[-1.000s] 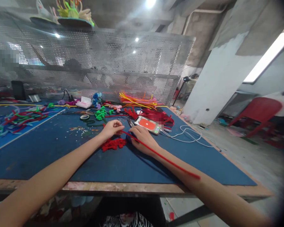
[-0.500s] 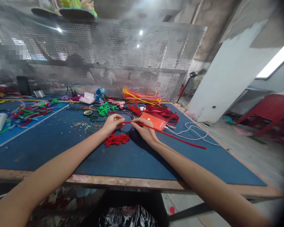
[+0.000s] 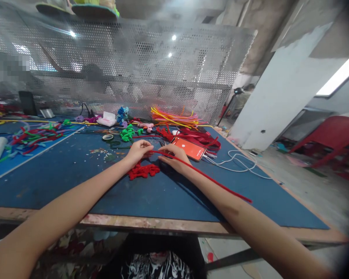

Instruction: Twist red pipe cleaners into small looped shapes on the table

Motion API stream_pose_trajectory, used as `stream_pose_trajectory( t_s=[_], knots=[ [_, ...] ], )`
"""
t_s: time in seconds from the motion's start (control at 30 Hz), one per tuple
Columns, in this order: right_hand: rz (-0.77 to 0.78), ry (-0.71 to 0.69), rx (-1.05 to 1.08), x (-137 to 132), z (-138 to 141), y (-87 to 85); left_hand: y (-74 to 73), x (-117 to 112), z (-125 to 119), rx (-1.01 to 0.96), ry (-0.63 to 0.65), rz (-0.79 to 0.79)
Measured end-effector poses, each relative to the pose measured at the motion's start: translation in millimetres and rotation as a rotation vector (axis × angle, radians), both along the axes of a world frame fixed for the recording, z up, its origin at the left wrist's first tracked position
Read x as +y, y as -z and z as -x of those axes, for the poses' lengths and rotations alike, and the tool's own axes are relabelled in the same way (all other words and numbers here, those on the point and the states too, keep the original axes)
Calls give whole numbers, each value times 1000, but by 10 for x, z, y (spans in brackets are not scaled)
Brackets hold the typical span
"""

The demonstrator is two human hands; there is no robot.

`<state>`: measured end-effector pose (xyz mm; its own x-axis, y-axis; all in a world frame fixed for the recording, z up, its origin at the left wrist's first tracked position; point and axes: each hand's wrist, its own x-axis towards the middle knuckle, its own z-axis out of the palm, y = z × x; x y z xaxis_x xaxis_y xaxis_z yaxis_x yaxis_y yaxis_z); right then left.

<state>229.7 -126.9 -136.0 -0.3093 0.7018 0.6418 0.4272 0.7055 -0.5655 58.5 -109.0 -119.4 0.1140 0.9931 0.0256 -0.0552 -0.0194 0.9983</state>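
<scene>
and there it was, the red fuzzy stem (image 3: 229, 189), up off the table (image 3: 116, 199) and strung between two bare hands! the left hand (image 3: 140, 152) had its end, thumb and fingertips closed in a neat pinch. the right hand (image 3: 177, 159) was looser, fingers and thumb apart with the stem running between them; whether any fingertip pressed on it, you couldn't tell. from there the long free length slanted back over the right forearm, its tip hanging out to the right.

good handling here, in my judgement, asked for a firm left pinch right at the end and a light right-hand guide close by, so that any bend landed just where it was wanted. squeezing hard would likely have flattened the fuzz, and that trailing length needed room, or it could have snagged on the sleeveless arm beneath.

just below the left hand sat a heap of curled red pieces (image 3: 144, 171), a spot worth keeping the wrist out of. behind the right hand lay the phone (image 3: 189, 148), its screen lit orange-red, with the white cable (image 3: 239, 170) looping away: near enough to deserve care with the knuckles.
</scene>
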Motion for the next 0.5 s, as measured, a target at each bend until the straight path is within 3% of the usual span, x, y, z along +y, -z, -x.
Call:
stream_pose_trajectory(
  t_s=[0.27,0.5],
  knots=[
    [-8,30,-5,-13,-5,-1,-1,8,-2,76,93,-95],
    [78,131,-69,56,-45,-5,-38,-50,-18,210,309,-224]
  ],
)
